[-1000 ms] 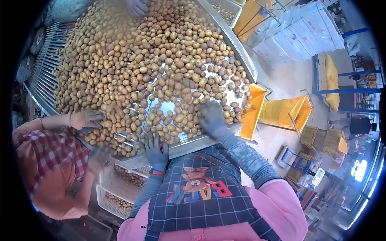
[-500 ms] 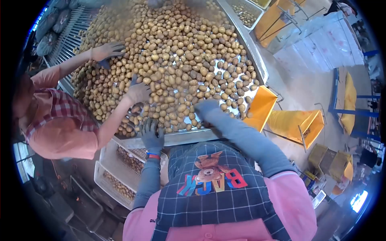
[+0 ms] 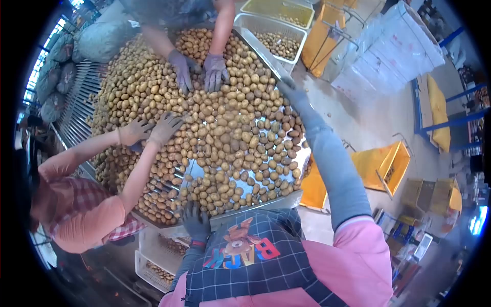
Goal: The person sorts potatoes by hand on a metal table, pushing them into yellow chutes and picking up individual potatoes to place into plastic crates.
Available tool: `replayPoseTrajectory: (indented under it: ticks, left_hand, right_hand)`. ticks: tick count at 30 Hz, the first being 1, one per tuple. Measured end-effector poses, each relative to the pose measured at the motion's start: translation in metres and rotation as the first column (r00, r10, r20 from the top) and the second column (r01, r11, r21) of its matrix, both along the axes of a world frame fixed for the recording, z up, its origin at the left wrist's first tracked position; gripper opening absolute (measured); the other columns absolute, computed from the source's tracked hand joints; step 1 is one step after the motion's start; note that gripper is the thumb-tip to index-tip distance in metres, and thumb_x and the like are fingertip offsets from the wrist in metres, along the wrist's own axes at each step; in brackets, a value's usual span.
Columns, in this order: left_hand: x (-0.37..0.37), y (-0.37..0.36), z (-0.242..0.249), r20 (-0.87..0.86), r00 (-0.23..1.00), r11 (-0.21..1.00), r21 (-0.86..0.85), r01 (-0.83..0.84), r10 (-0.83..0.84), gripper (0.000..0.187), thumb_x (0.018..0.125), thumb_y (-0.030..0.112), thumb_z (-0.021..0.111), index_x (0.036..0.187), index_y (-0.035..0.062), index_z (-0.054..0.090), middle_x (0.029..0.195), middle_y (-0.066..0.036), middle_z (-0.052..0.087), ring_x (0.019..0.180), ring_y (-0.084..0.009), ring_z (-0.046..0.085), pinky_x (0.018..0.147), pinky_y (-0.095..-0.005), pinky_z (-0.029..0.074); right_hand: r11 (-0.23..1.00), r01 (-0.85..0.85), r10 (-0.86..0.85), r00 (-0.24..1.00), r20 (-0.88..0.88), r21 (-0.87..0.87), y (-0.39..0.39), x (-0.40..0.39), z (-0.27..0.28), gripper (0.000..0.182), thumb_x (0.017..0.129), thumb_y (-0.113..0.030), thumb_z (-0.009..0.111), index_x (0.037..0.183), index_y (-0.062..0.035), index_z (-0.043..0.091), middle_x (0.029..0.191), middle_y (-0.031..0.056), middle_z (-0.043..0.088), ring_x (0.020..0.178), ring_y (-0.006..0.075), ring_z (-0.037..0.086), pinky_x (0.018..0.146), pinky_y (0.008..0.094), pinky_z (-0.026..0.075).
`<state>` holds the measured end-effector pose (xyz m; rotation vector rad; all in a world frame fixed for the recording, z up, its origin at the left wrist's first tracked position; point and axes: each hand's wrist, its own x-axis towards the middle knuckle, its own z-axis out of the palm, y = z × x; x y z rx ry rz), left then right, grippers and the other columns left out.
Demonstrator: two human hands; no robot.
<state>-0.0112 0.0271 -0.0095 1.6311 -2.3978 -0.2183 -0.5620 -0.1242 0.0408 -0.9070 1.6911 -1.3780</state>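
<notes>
A large heap of potatoes (image 3: pixel 220 140) covers the metal sorting table (image 3: pixel 271 200), thinning to bare patches toward its near right part. My left hand (image 3: pixel 196 222), in a grey glove, rests at the table's near edge beside several potatoes. Its fingers are spread, and no potato shows in them. At full stretch, my right hand (image 3: pixel 295 94) is by the table's right rim, next to the outermost potatoes. That hand is blurred, so whether it holds anything cannot be made out.
Two co-workers' gloved hands reach into the heap: one pair (image 3: pixel 153 130) at left, another (image 3: pixel 202 71) at the far side. A white crate (image 3: pixel 302 38) of potatoes stands beyond the right rim. Yellow chutes (image 3: pixel 376 163) lie to the right, full sacks (image 3: pixel 105 41) at far left.
My right hand has moved from the near potatoes out to the far right rim. The view has shifted, bringing the far co-worker's hands into sight. My left hand stays at the near edge.
</notes>
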Motion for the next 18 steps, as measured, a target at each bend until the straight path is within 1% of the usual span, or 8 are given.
replayPoseTrajectory:
  ticks: [1,3,5,7,11,15,17,18]
  left_hand:
    - [0.001,-0.002,0.000,0.010,1.000,1.000,0.014,0.016,-0.017,0.041,0.086,0.022,0.063,0.125,0.0086,0.060,0.135,-0.018,0.056,0.130,-0.0354,0.050,0.114,-0.0551,0.029]
    - [0.002,-0.003,-0.001,0.032,0.999,1.000,0.006,0.023,-0.023,0.042,0.087,0.022,0.063,0.127,0.0089,0.059,0.136,-0.018,0.056,0.130,-0.0356,0.049,0.114,-0.0554,0.029]
    - [0.002,-0.003,-0.001,0.022,1.000,0.999,0.041,0.020,-0.021,0.043,0.086,0.022,0.062,0.127,0.0088,0.059,0.139,-0.018,0.054,0.131,-0.0363,0.048,0.115,-0.0556,0.028]
    - [0.003,-0.002,0.000,-0.003,1.000,0.999,0.044,0.017,-0.016,0.047,0.085,0.021,0.062,0.131,0.0089,0.058,0.141,-0.019,0.052,0.134,-0.0375,0.046,0.116,-0.0559,0.026]
    - [-0.001,-0.004,0.008,0.054,0.998,0.995,0.094,-0.031,0.026,0.059,0.085,0.025,0.063,0.140,0.0082,0.052,0.150,-0.021,0.043,0.142,-0.0385,0.036,0.120,-0.0557,0.019]
    - [-0.004,-0.006,0.006,0.072,0.997,0.990,0.139,-0.011,0.001,0.066,0.085,0.029,0.064,0.144,0.0074,0.046,0.155,-0.021,0.035,0.146,-0.0387,0.029,0.121,-0.0559,0.015]
    - [-0.004,-0.003,0.007,0.113,0.994,0.987,0.158,-0.014,-0.005,0.068,0.085,0.032,0.065,0.145,0.0076,0.045,0.156,-0.021,0.033,0.147,-0.0385,0.027,0.122,-0.0558,0.013]
    - [-0.002,-0.004,0.006,0.123,0.992,0.986,0.168,-0.017,-0.004,0.069,0.085,0.033,0.065,0.146,0.0079,0.045,0.157,-0.021,0.033,0.147,-0.0387,0.026,0.122,-0.0557,0.012]
  right_hand:
    - [0.990,0.121,-0.097,0.958,-0.271,0.072,-0.001,-0.003,0.007,0.059,0.092,-0.045,0.063,0.134,-0.0034,0.058,0.116,0.0172,0.070,0.101,0.0287,0.068,0.085,0.0360,0.054]
    - [0.952,-0.013,0.157,0.878,-0.452,0.305,0.000,0.002,-0.022,0.064,0.093,-0.052,0.058,0.142,-0.0119,0.052,0.138,0.0194,0.058,0.126,0.0346,0.056,0.103,0.0440,0.046]
    - [0.860,0.110,0.413,0.426,-0.805,0.499,0.023,0.075,-0.049,0.063,0.095,-0.054,0.052,0.149,-0.0222,0.045,0.158,0.0157,0.035,0.145,0.0393,0.031,0.117,0.0534,0.026]
    - [0.832,-0.131,0.546,0.362,-0.756,0.538,0.071,0.116,-0.068,0.061,0.096,-0.054,0.049,0.151,-0.0282,0.041,0.164,0.0111,0.020,0.151,0.0394,0.015,0.121,0.0589,0.010]
    - [0.746,-0.269,0.659,0.162,-0.734,0.610,0.179,0.092,-0.059,0.052,0.093,-0.047,0.056,0.141,-0.0274,0.054,0.158,0.0092,0.034,0.146,0.0376,0.027,0.120,0.0585,0.012]
    - [0.729,-0.311,0.670,0.141,-0.729,0.610,0.180,0.060,-0.048,0.041,0.088,-0.041,0.062,0.123,-0.0209,0.067,0.145,0.0094,0.052,0.136,0.0386,0.040,0.116,0.0564,0.023]
    - [0.893,-0.184,0.435,0.591,-0.680,0.411,0.143,0.082,-0.065,0.032,0.084,-0.036,0.066,0.107,-0.0152,0.072,0.121,0.0098,0.066,0.122,0.0398,0.050,0.106,0.0538,0.035]
    - [0.964,-0.120,0.254,0.682,-0.686,0.237,0.120,0.108,-0.064,0.031,0.083,-0.035,0.066,0.104,-0.0129,0.072,0.111,0.0118,0.067,0.116,0.0407,0.052,0.102,0.0529,0.038]
